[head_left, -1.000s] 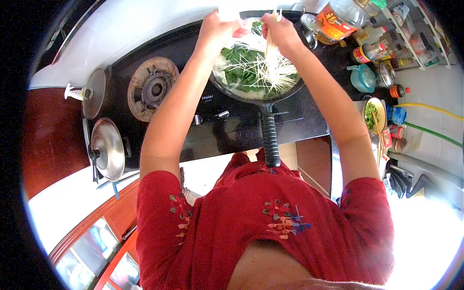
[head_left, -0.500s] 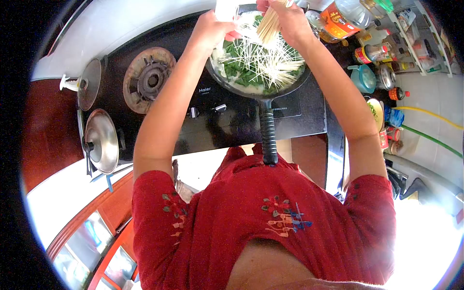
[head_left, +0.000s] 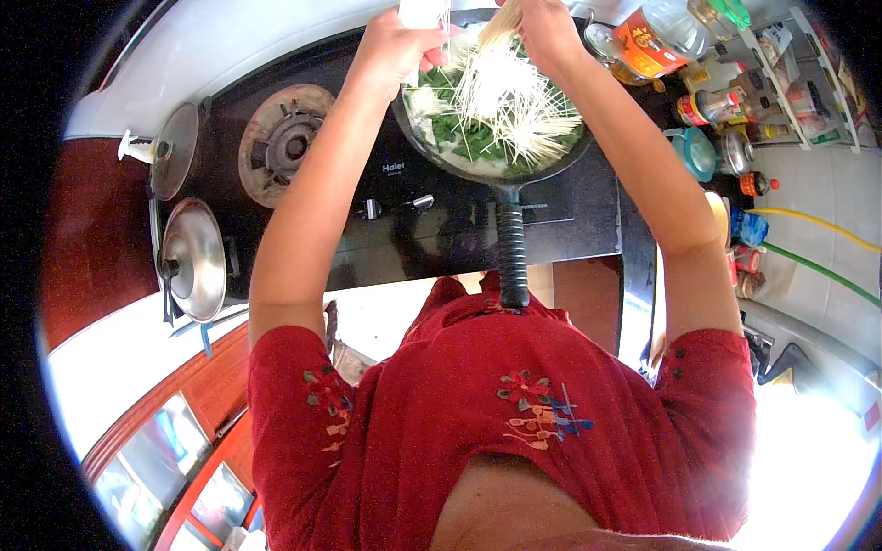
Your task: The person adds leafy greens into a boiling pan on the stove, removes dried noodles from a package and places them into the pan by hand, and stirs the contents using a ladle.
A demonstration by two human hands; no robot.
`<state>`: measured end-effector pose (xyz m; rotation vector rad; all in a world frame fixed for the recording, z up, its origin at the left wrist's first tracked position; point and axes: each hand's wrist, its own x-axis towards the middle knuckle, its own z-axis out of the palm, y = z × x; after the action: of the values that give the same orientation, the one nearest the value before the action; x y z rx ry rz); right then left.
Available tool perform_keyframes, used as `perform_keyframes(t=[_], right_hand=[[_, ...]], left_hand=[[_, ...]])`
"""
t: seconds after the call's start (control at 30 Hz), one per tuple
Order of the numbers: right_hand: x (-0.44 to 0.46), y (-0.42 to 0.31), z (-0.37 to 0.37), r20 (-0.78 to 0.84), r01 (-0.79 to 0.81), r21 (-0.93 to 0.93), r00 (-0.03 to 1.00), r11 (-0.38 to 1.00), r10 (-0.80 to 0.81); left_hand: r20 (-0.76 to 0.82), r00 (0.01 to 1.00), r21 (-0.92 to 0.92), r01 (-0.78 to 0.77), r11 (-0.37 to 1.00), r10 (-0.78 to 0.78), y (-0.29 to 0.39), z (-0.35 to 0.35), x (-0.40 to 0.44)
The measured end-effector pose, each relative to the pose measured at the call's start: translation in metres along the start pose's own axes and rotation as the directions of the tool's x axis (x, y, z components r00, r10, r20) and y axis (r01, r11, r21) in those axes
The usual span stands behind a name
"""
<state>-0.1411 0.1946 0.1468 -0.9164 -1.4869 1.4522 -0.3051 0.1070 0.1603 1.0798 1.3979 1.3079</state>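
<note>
A black pan [head_left: 411, 124] with a ribbed black handle [head_left: 512, 248] holds green leaves [head_left: 453, 129] in pale liquid. Thin white noodles [head_left: 505, 92] lie heaped and crisscrossed over the leaves. Over the pan's upper left edge, my left hand [head_left: 395, 50] is closed round a white packet [head_left: 421, 13], partly cut off by the frame's top. My right hand [head_left: 549, 35], at the upper right of the pan, is closed on a bundle of dry noodles [head_left: 501, 26] slanting down to the heap.
Left of the pan is a bare burner [head_left: 287, 145] on the black stove [head_left: 404, 225]. Two lids, one glass [head_left: 175, 151] and one steel [head_left: 195, 261], stand at the far left. Bottles [head_left: 654, 41], a teal bowl [head_left: 691, 153] and jars crowd the right side.
More noodles lie in the pan, spread toward its middle. My right hand rose and then moved slightly left with its bundle. My left hand has shifted a little left with the packet.
</note>
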Motion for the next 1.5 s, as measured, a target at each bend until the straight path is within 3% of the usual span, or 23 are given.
perform_keyframes(t=[0.13, 0.23, 0.43, 0.53, 0.57, 0.7, 0.8, 0.83, 0.87, 0.93, 1.0, 1.03, 1.07, 1.23, 1.33, 1.5], right_hand=[[0.018, 0.008, -0.002, -0.02, 0.103, -0.057, 0.994, 0.993, -0.105], [0.025, 0.006, -0.004, -0.003, 0.061, -0.04, 0.998, 0.997, -0.061], [0.024, -0.012, -0.02, -0.064, -0.01, -0.279, 0.998, 0.96, -0.008], [0.026, 0.001, -0.035, -0.055, 0.087, -0.266, 0.993, 0.96, -0.106], [0.023, 0.0, -0.043, -0.08, 0.069, -0.402, 0.991, 0.913, -0.11], [-0.006, -0.012, -0.045, -0.071, 0.145, -0.519, 0.975, 0.842, -0.212], [-0.011, 0.02, -0.052, -0.051, 0.117, -0.446, 0.987, 0.887, -0.156], [-0.015, 0.022, -0.05, -0.06, 0.071, -0.518, 0.991, 0.853, -0.119], [-0.021, 0.026, -0.05, -0.077, 0.128, -0.61, 0.973, 0.782, -0.219], [-0.028, 0.037, -0.047, -0.061, 0.139, -0.588, 0.975, 0.797, -0.215], [-0.033, 0.042, -0.043, -0.061, 0.02, -0.55, 0.996, 0.835, -0.064], [-0.037, 0.038, -0.041, -0.061, -0.028, -0.639, 0.998, 0.769, -0.014], [-0.039, 0.038, -0.04, -0.06, -0.117, -0.587, 0.993, 0.801, 0.101], [-0.044, 0.031, -0.034, -0.068, -0.16, -0.369, 0.987, 0.916, 0.145], [-0.049, -0.002, -0.028, -0.099, -0.263, -0.156, 0.963, 0.952, 0.25], [-0.028, -0.005, -0.025, 0.113, -0.241, 0.257, 0.969, 0.936, 0.218]], left_hand=[[-0.015, 1.0, 0.004, 0.008, 1.0, -0.008, -0.007, -0.001, 0.001], [-0.046, 0.999, 0.01, 0.021, 1.0, -0.02, -0.002, 0.002, -0.004], [-0.064, 0.997, 0.06, 0.055, 0.997, -0.051, -0.004, 0.003, -0.003], [-0.017, 1.0, 0.049, 0.006, 0.999, -0.005, -0.004, 0.004, -0.002], [-0.012, 1.0, 0.08, 0.017, 0.997, -0.016, -0.004, 0.004, -0.002], [0.064, 0.998, 0.144, -0.028, 0.989, 0.019, -0.014, 0.004, 0.006], [0.106, 0.993, 0.086, -0.058, 0.995, 0.048, -0.018, 0.011, 0.005], [0.111, 0.993, 0.057, -0.055, 0.997, 0.049, -0.018, 0.014, 0.005], [0.105, 0.994, 0.024, -0.038, 0.999, 0.035, -0.021, 0.017, 0.007], [0.118, 0.993, 0.008, -0.003, 1.0, 0.002, -0.024, 0.021, 0.007], [0.124, 0.992, -0.04, 0.03, 0.999, -0.024, -0.019, 0.028, 0.0], [0.146, 0.989, -0.057, 0.047, 0.997, -0.039, -0.022, 0.03, 0.001], [0.168, 0.984, -0.074, 0.067, 0.995, -0.053, -0.027, 0.031, 0.002], [0.205, 0.975, 0.013, 0.087, 0.996, -0.088, -0.035, 0.036, 0.001], [0.182, 0.979, 0.087, 0.077, 0.993, -0.092, -0.031, 0.038, -0.002], [0.209, 0.975, 0.153, 0.044, 0.987, -0.076, -0.013, 0.036, -0.006]])
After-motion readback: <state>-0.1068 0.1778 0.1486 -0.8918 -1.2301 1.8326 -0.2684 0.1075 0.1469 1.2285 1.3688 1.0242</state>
